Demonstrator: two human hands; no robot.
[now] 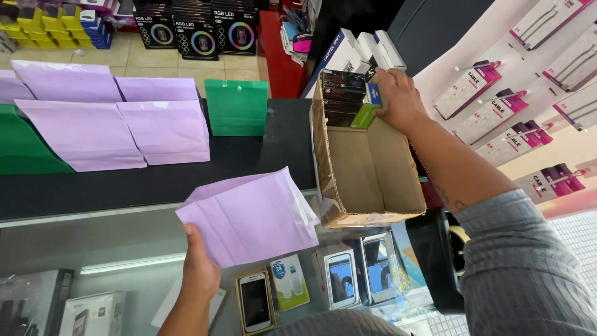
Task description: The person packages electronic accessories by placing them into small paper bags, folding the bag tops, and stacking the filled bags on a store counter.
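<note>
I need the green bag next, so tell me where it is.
In the head view, the green bag stands on the black counter, left of the cardboard box and right of the lilac bags.

The paper bag (252, 218) at the centre is pale lilac. At ten o'clock, more lilac bags (118, 127) lie on the black counter (261, 158), with a green bag (237, 107) at twelve. At three o'clock, the cardboard box (373, 174) is plain brown and holds small black boxes (341, 93) and a blue-and-green one (370, 106). The sleeve (522, 267) at five o'clock is grey with fine stripes.
</note>
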